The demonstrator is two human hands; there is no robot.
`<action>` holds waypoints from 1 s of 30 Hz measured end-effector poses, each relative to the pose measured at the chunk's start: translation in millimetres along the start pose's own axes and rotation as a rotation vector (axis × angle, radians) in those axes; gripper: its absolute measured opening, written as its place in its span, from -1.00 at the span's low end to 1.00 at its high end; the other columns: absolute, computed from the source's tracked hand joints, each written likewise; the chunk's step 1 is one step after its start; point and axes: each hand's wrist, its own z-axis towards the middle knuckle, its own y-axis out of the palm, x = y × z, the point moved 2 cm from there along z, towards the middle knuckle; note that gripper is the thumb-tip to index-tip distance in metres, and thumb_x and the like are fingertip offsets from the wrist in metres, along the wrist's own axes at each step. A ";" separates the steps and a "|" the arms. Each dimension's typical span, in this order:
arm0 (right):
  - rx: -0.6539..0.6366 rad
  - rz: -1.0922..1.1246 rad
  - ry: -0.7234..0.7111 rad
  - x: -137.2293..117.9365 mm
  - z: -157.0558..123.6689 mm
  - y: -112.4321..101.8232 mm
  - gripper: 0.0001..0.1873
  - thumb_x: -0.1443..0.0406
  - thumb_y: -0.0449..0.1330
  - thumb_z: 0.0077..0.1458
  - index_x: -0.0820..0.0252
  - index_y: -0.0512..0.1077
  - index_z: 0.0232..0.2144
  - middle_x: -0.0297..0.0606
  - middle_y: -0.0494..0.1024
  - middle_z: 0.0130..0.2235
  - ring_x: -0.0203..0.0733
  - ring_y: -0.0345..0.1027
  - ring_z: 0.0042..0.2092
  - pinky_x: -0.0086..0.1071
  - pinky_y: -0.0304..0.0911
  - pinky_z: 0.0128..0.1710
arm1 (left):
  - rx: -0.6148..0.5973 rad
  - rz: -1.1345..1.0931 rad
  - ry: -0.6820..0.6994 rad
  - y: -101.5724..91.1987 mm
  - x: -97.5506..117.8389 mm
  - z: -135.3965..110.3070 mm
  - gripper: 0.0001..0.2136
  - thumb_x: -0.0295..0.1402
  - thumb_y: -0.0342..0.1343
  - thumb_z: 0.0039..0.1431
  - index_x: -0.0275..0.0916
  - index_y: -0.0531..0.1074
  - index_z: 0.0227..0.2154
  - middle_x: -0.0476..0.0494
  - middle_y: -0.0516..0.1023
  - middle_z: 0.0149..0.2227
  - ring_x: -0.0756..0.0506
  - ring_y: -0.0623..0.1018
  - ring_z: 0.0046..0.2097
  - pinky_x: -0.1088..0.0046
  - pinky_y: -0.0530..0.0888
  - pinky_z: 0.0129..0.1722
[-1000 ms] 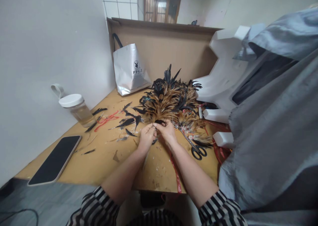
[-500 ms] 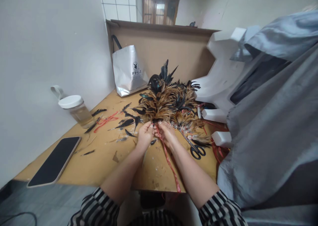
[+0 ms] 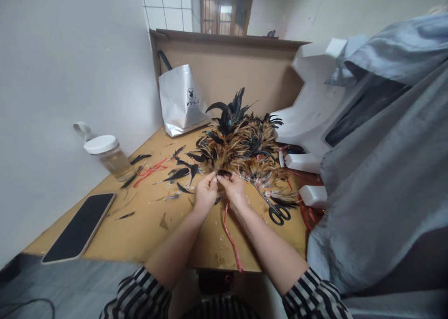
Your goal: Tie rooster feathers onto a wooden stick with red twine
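A bunch of brown and black feathers (image 3: 224, 146) fans away from me, its near end between my two hands. My left hand (image 3: 206, 190) pinches that end from the left, fingertips closed. From the right, my right hand (image 3: 233, 188) pinches the same end, thumb and fingers meeting the left fingertips. A red ribbon (image 3: 231, 239) hangs from under my right hand down to the table's front edge; its upper part is hidden by the hand. Beside my right hand lie black-handled scissors (image 3: 278, 212), blades partly among more feathers (image 3: 269, 174).
Loose black feathers (image 3: 178, 174) and red ribbon scraps (image 3: 150, 171) lie to the left. A phone (image 3: 80, 228) and a lidded jar (image 3: 114, 158) stand near the left wall. A silver bag (image 3: 182, 102) is behind. White foam pieces (image 3: 304, 162) and grey cloth (image 3: 381, 169) border the right.
The red ribbon's lower end has shifted left, and its upper part has gone behind my right hand. My right fingers have closed in toward the left fingertips. The feather tips have tilted right.
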 end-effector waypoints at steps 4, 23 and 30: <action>0.060 -0.022 -0.042 2.7 -0.5 -0.5 -0.73 0.22 0.31 -0.32 0.24 0.30 -0.67 -0.42 0.37 -0.62 -0.38 0.16 -0.56 -0.47 0.13 -0.49 | -0.022 0.216 0.195 -1.6 -0.1 1.6 -0.73 -0.39 0.07 0.01 -0.33 0.51 -0.22 -0.21 0.57 -0.26 -0.13 0.51 -0.17 0.29 0.41 -0.10; 0.129 0.072 0.102 -7.0 -6.2 5.7 -0.68 0.18 0.36 -0.40 0.24 0.31 -0.73 -0.39 0.39 -0.67 -0.39 0.15 -0.63 -0.48 0.04 -0.59 | -0.026 0.968 0.625 4.9 24.6 -15.2 -0.66 -0.45 -0.17 0.20 -0.34 0.36 -0.03 -0.31 0.46 -0.18 -0.16 0.45 -0.08 0.31 0.38 -0.07; 0.096 0.044 0.107 -9.4 -5.4 2.8 -0.75 0.20 0.33 -0.35 0.25 0.40 -0.64 -0.33 0.47 -0.61 -0.33 0.26 -0.59 -0.47 0.13 -0.57 | -0.035 0.854 0.594 6.7 22.0 -17.8 -0.69 -0.47 -0.09 0.12 -0.29 0.34 -0.06 -0.30 0.45 -0.13 -0.17 0.45 -0.08 0.27 0.39 -0.10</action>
